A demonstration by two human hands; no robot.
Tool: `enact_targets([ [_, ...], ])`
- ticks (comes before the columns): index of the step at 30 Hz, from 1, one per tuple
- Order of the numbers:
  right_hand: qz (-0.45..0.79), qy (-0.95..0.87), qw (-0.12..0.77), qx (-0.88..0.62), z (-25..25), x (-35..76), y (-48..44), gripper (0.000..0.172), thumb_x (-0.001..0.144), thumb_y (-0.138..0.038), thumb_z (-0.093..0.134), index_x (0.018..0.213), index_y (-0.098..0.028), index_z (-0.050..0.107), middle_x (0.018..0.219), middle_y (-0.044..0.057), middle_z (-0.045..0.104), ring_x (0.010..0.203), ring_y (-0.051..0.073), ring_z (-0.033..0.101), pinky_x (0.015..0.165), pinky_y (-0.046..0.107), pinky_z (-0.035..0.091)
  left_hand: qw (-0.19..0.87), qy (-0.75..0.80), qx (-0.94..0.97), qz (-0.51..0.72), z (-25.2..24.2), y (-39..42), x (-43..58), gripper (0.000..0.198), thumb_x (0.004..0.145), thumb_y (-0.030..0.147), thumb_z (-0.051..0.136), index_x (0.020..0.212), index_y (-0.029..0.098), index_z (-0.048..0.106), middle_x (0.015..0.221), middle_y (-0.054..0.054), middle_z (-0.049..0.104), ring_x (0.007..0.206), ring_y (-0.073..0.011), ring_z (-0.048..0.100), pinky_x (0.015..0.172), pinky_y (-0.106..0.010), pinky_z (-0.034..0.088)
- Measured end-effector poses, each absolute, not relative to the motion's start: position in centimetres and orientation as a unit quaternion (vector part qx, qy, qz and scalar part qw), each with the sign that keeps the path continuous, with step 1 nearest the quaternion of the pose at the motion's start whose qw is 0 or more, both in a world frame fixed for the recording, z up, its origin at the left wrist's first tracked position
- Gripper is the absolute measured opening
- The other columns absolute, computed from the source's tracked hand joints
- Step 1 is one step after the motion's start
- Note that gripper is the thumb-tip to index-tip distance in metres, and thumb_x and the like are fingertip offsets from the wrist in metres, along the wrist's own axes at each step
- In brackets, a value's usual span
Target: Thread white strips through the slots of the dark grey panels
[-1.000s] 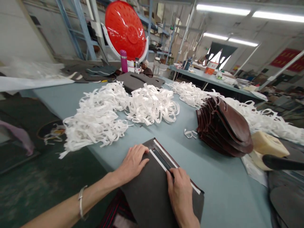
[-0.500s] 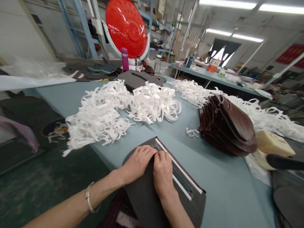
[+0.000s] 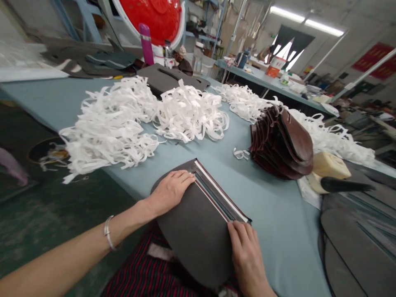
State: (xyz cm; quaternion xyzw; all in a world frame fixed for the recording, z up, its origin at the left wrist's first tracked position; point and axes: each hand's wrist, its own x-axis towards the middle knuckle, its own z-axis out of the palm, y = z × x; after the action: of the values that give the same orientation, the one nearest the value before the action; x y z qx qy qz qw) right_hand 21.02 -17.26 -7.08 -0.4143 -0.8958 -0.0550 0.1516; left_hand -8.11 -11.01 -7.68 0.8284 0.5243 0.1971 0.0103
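Observation:
A dark grey rounded panel [image 3: 198, 231] rests partly on the table's near edge and partly over my lap. Along its upper right runs a long slot [image 3: 213, 196] bordered by white strips, with a thin dark red line beside the nearer one. My left hand [image 3: 171, 192], a silver bangle at its wrist, has its fingers closed at the slot's far end. At the near end, my right hand [image 3: 246, 247] pinches the panel's edge, thumb hidden beneath or behind it. Between my hands the panel's near part bends down towards me.
Heaps of white strips [image 3: 108, 132] lie on the blue-green table [image 3: 278, 227]. A stack of dark brown leather pieces [image 3: 281, 144] stands right of centre, beside a yellowish block [image 3: 331, 165] and a black handle [image 3: 346, 184]. More grey panels [image 3: 355, 243] lie at the right.
My right hand has moved from beside my left hand to the slot's near end. The panel's near part has folded at the slot. The view has shifted slightly.

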Motion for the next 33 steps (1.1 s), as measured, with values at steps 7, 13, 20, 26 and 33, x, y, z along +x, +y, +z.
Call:
enact_targets([
  [7,0.002,-0.875,0.197,-0.442,-6.9,20.7,-17.3,0.024,0.094,-0.012,0.035,0.108,-0.014,0.055,0.107,0.012,0.057,0.105,0.025,0.048,0.085,0.043,0.043,0.024,0.523,0.827,0.206,-7.6,-10.7,-8.1,0.037,0.090,0.012,0.037,0.120,0.019,0.057,0.122,-0.008,0.061,0.117,-0.0214,0.050,0.099,-0.041,0.039],
  [13,-0.002,-0.875,0.211,-0.435,-7.3,20.7,-16.9,0.025,0.094,-0.013,0.034,0.107,-0.016,0.055,0.096,0.009,0.060,0.093,0.022,0.051,0.083,0.040,0.042,0.059,0.542,0.817,0.187,-6.2,-13.1,-7.1,0.065,0.079,0.049,0.059,0.133,0.016,0.045,0.138,-0.015,0.046,0.129,-0.0304,0.037,0.107,-0.049,0.030],
  [20,-0.034,-0.870,0.241,-0.430,-8.7,20.7,-17.2,0.026,0.086,-0.008,0.042,0.103,-0.019,0.058,0.088,0.007,0.062,0.080,0.021,0.056,0.073,0.037,0.045,0.075,0.592,0.783,0.179,-4.7,-13.1,-6.3,0.064,0.069,0.043,0.069,0.125,0.019,0.049,0.127,-0.013,0.048,0.120,-0.0320,0.040,0.101,-0.050,0.032],
  [26,0.010,-0.876,0.328,-0.354,-11.4,13.4,-18.9,0.034,0.081,-0.004,0.046,0.108,-0.019,0.060,0.083,0.007,0.068,0.078,0.022,0.062,0.067,0.033,0.049,0.051,0.579,0.798,0.163,-4.7,-8.5,-3.3,0.022,0.084,0.021,0.054,0.105,0.019,0.059,0.110,-0.011,0.057,0.105,-0.0256,0.049,0.089,-0.043,0.040],
  [33,0.173,-0.901,0.295,-0.267,-8.7,6.6,-16.6,0.044,0.077,-0.005,0.045,0.117,-0.018,0.057,0.124,0.012,0.059,0.110,0.025,0.056,0.089,0.037,0.049,0.198,0.353,0.888,0.216,-5.5,-5.6,-2.7,0.028,0.085,0.008,0.047,0.104,0.020,0.062,0.112,-0.004,0.064,0.109,-0.0149,0.055,0.093,-0.027,0.042],
])
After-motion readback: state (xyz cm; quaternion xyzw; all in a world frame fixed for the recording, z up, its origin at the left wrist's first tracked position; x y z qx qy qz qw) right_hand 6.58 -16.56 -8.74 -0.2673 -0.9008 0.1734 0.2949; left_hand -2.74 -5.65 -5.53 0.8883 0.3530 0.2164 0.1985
